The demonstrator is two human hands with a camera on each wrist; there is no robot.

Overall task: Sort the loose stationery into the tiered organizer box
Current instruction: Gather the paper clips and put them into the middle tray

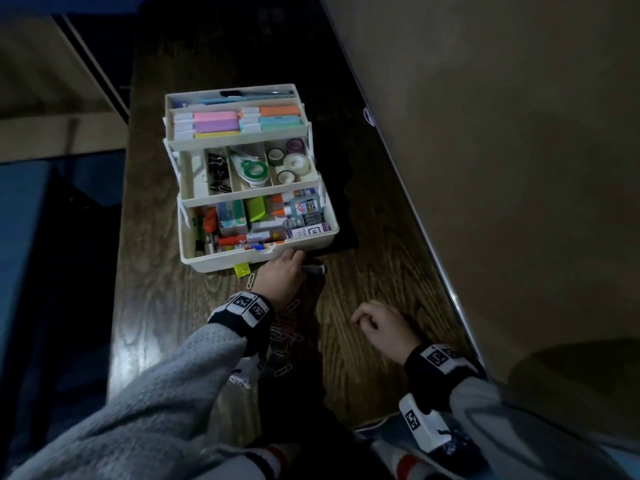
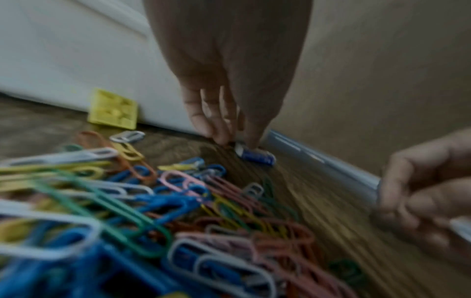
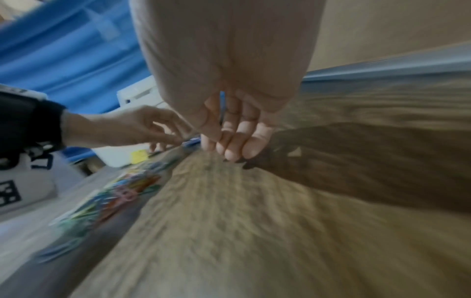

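The white tiered organizer box (image 1: 221,261) stands open on the dark wooden table; its three stepped trays hold highlighters, tapes, binder clips, glue and markers. My left hand (image 1: 282,273) reaches to the box's front right corner. Its thumb and fingertips (image 2: 216,133) pinch a small blue tube with a white end (image 2: 256,157) that lies on the table, dark and small in the head view (image 1: 314,270). A heap of coloured paper clips (image 2: 158,201) lies under my left wrist (image 1: 284,336). My right hand (image 1: 375,323) rests loosely curled on the table and holds nothing.
The box's yellow latch (image 1: 241,270) hangs at its front wall. A beige wall with a pale trim strip (image 1: 446,271) runs along the table's right edge. Bare wood (image 1: 374,278) lies between my hands and right of the box. The table's left edge (image 1: 119,271) drops to a dark floor.
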